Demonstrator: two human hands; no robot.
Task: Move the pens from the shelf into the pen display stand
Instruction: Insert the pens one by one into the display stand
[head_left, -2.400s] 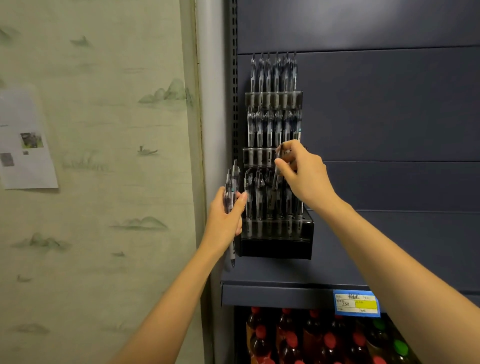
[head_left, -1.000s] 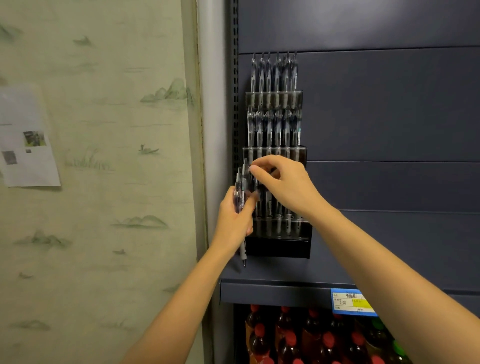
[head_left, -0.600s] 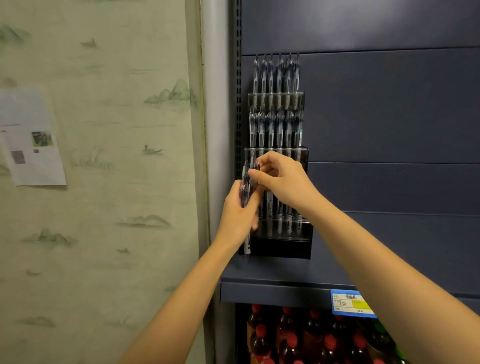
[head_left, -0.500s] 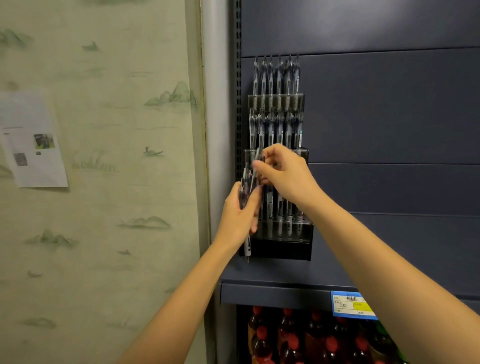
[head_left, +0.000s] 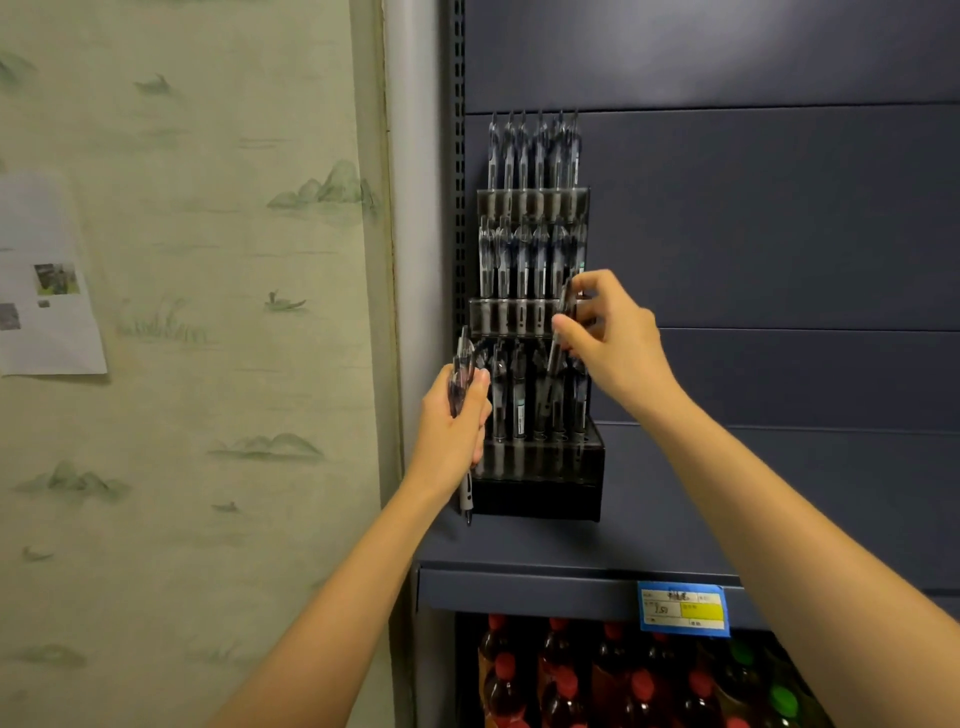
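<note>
A tiered black and clear pen display stand (head_left: 540, 491) stands on the dark shelf (head_left: 571, 556), its three rows holding several clear pens. My left hand (head_left: 453, 426) grips a small bundle of pens (head_left: 461, 374) upright at the stand's left edge, one tip poking out below my fist. My right hand (head_left: 615, 343) pinches a single pen (head_left: 558, 338) between thumb and fingers, tilted over the right side of the lowest row.
A blue and yellow price tag (head_left: 683, 608) hangs on the shelf's front edge. Below it stand bottles with red caps (head_left: 561, 675). A wallpapered wall (head_left: 208, 364) with a taped paper sheet (head_left: 47, 291) is on the left, beside a grey post (head_left: 415, 208).
My right hand took one pen from the bundle in my left hand and carried it rightward to the right side of the stand's lowest row. My left hand stayed put.
</note>
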